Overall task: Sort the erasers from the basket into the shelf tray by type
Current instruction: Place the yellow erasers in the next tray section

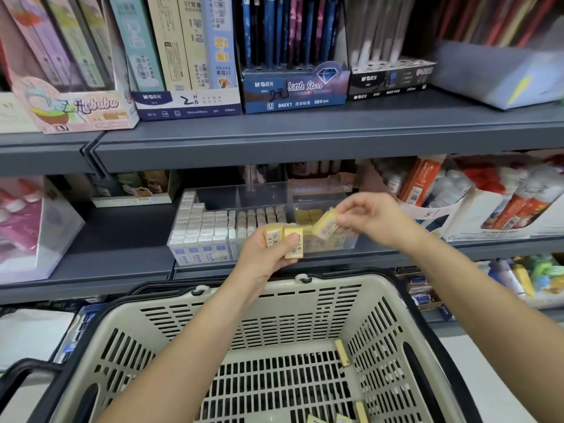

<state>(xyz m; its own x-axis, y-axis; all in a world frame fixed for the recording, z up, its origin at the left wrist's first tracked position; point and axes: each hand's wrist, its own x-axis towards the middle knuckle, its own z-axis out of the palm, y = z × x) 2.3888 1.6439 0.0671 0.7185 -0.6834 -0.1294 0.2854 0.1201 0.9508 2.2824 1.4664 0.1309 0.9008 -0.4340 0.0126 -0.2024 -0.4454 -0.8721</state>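
Observation:
A clear shelf tray (351, 244) on the middle shelf holds white erasers (201, 228) on the left, grey-brown erasers (259, 218) in the middle and yellow erasers (308, 216) on the right. My left hand (268, 257) holds two yellow erasers (285, 239) in front of the tray. My right hand (372, 218) pinches one yellow eraser (326, 224), tilted, just above the tray's right compartment. Below, the beige basket (305, 306) holds several loose yellow erasers (343, 352) along its right side and front.
Pencil display boxes (293, 87) fill the upper grey shelf (305, 138). Glue and correction items (494, 206) stand right of the tray, a clear box with pink goods (33, 227) to its left. The basket's black handle (21, 380) lies at the lower left.

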